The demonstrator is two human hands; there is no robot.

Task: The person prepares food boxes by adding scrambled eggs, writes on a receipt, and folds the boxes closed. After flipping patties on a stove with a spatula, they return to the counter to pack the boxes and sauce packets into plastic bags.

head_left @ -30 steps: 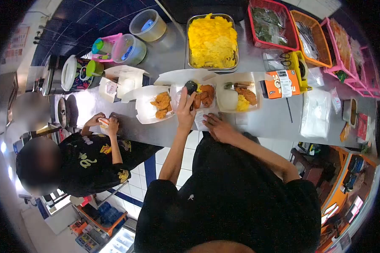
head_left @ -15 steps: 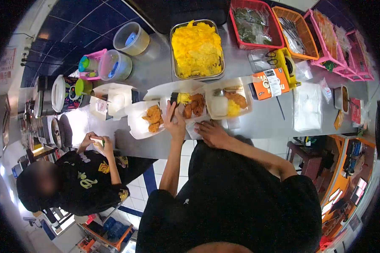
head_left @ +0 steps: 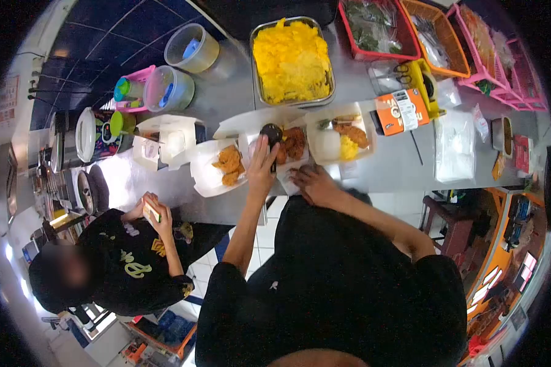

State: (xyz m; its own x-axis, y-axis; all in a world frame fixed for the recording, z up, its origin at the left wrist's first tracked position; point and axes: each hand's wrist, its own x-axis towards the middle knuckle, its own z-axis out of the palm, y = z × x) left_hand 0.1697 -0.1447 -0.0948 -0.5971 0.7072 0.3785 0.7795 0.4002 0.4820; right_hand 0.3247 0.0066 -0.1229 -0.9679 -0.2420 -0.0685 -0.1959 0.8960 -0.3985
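Observation:
My left hand (head_left: 261, 168) reaches over the middle white takeaway box (head_left: 249, 142). Its fingers are around a black round-topped object (head_left: 271, 131), whose exact kind I cannot make out. Pieces of browned fried chicken (head_left: 294, 140) lie in that box beside the black object. My right hand (head_left: 315, 185) rests at the box's front edge, on a pale flap or paper, with fingers bent, a little apart and blurred. To the left stands an open box with fried chicken (head_left: 229, 164). The box on the right holds chicken (head_left: 352, 134) and yellow shreds (head_left: 349, 148).
A metal tray (head_left: 330, 98) heaped with yellow shreds stands behind the boxes. At left are plastic tubs (head_left: 193, 52) and another open box (head_left: 171, 144). An orange carton (head_left: 402, 111), plastic bags (head_left: 454, 150) and baskets (head_left: 373, 30) fill the right. A co-worker (head_left: 125, 263) holds a phone-like object.
My left hand has moved right with the black object, which now covers the yellow shreds in the middle box. My right hand's fingers have drawn in. The view has shifted slightly.

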